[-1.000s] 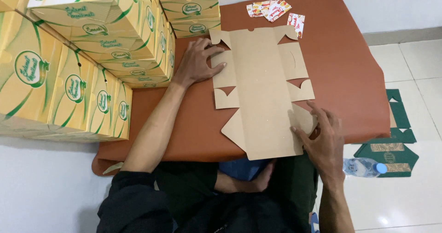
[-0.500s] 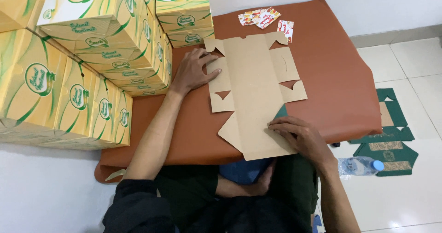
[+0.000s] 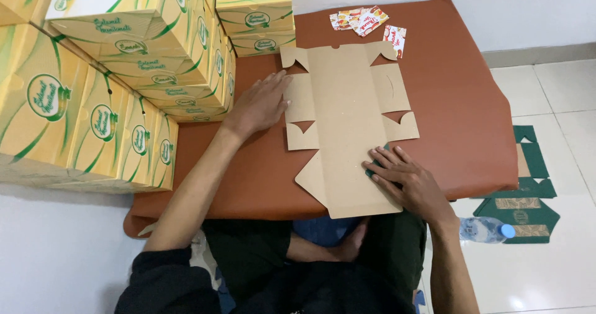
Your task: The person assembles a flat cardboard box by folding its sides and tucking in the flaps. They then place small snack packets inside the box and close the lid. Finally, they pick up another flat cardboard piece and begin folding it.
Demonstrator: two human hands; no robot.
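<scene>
Flattening an unfolded cardboard box blank [image 3: 347, 121]

My left hand [image 3: 259, 104] is pressing flat on its left flap, my right hand [image 3: 406, 177] lying open on its lower right edge, neither grip holding anything.

- I have a single view, from the camera worn on the person's head; there is no second view to share anything with it.
- It looks steeply down over the person's own lap and forearms, facing away from the body toward the far wall.
- It sits close: the brown worktop [image 3: 447, 103] fills the middle, with the flat cardboard blank [image 3: 347, 103] near the centre.
- Both hands fall inside the frame, the left hand [image 3: 261, 103] mid-left, the right hand [image 3: 406, 177] lower right.
- At the left edge I see stacked yellow boxes [image 3: 112, 72]; at the right, tiled floor [image 3: 559, 90].
</scene>
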